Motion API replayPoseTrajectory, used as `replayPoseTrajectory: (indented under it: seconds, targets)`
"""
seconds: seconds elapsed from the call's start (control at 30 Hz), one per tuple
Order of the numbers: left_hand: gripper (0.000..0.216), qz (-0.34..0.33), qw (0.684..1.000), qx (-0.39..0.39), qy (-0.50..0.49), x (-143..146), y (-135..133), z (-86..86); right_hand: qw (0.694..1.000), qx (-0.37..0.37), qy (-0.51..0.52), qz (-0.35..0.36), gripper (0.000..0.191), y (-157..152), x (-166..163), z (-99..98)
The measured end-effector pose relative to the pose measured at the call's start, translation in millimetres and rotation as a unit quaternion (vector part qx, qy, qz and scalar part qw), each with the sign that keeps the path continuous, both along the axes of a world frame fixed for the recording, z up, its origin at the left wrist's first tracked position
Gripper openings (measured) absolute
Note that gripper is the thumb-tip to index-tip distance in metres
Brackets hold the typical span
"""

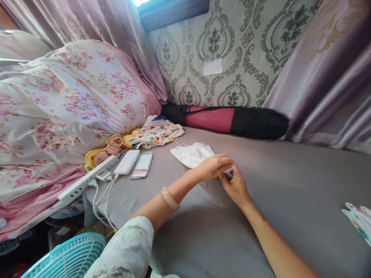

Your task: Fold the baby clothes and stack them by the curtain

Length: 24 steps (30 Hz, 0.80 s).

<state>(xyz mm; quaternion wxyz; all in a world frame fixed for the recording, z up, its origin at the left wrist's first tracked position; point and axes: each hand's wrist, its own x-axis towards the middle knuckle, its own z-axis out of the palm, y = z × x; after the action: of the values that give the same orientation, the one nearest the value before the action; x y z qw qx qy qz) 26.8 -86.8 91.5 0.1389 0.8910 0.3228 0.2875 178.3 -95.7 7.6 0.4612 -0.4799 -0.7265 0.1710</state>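
My left hand [214, 166] reaches across from the lower left, its fingers closed and bent over toward the right hand. My right hand [236, 188] meets it, thumb and fingers pinched together. Between the fingertips a bit of something white [230, 169] shows; the fingers cover most of it, so I cannot tell its kind. Just behind my left hand lies a crumpled white cloth-like pouch [189, 153] with a thin white string at its far side. Whether the white bit belongs to the pouch is hidden.
Grey sheet [275, 185] covers the bed. To the left are a phone [141, 165], a white power bank [126, 162], a power strip [87, 178] with cables, and folded patterned clothing [158, 132]. A black and red long bag [226, 119] lies along the wall; a turquoise fan [69, 256] stands lower left.
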Motion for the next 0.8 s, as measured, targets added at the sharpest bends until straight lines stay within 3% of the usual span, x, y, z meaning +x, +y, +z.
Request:
replayPoseTrajectory:
  seconds: [0.13, 0.4, 0.57, 0.7, 0.8]
  targets:
    - [0.030, -0.032, 0.999, 0.006, 0.013, 11.9, -14.2, 10.1, 0.999, -0.054, 0.002, -0.003, 0.038, -0.5, 3.4, 6.1]
    - [0.018, 0.094, 0.993, 0.000, -0.065, -2.1, -7.0, 28.1, 0.998, -0.042, 0.016, -0.052, 0.033, 11.9, 23.6, 24.1]
    - [0.020, 0.113, 0.987, -0.065, -0.098, -9.8, 2.9, 26.6, 0.983, -0.173, 0.046, 0.031, 0.030, 11.1, 54.7, 61.8]
    - [0.019, 0.078, 0.978, -0.130, -0.140, -6.5, 8.1, 19.8, 0.932, -0.332, 0.030, 0.142, 0.028, -4.4, 88.7, 101.8]
    - [0.020, 0.032, 0.966, -0.198, -0.163, 6.2, 11.6, 10.0, 0.904, -0.383, -0.021, 0.189, 0.028, -11.6, 114.8, 114.0]
